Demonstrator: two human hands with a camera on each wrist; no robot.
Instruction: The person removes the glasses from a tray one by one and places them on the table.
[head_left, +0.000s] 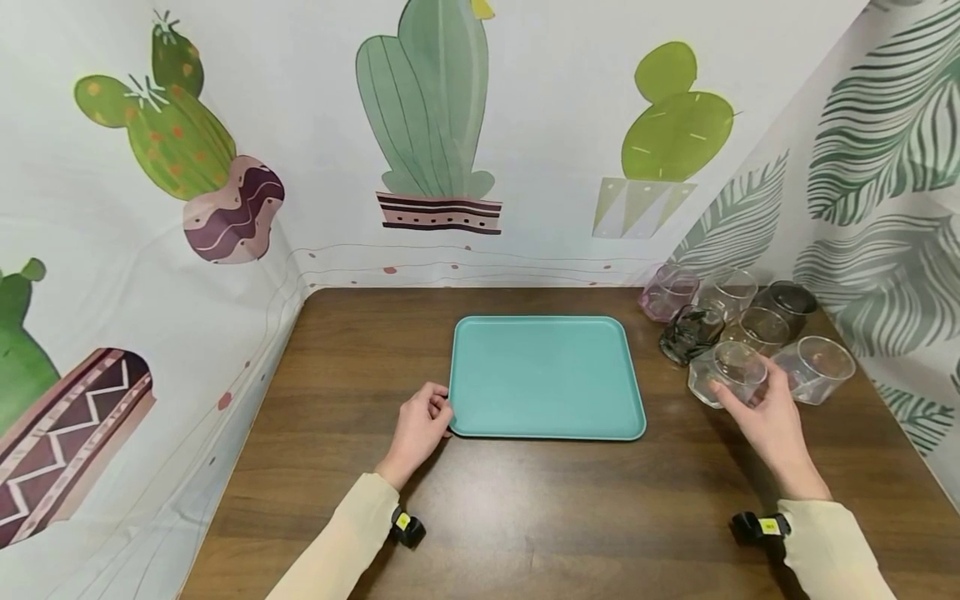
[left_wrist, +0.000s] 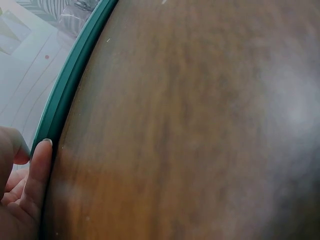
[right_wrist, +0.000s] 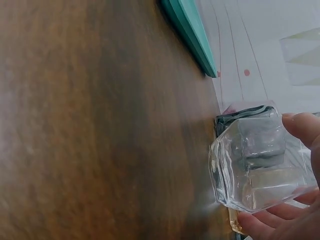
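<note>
A teal tray [head_left: 547, 375] lies flat on the wooden table. At its left edge, my left hand [head_left: 422, 421] holds the rim with bent fingers; in the left wrist view a fingertip [left_wrist: 45, 150] lies against the outer side of the tray. My right hand [head_left: 768, 417] grips a clear drinking glass [head_left: 708, 379], thumb on one side and fingers on the other. In the right wrist view the faceted clear glass [right_wrist: 250, 165] is seen from its side, near the table surface; whether its base touches the table I cannot tell.
Several more glasses crowd the back right corner: a pink one [head_left: 667, 296], a dark patterned one [head_left: 690, 337], an amber one [head_left: 763, 329], a dark grey one [head_left: 791, 304] and clear ones [head_left: 817, 371]. Printed cloth walls [head_left: 540, 167] stand behind the table [head_left: 510, 517].
</note>
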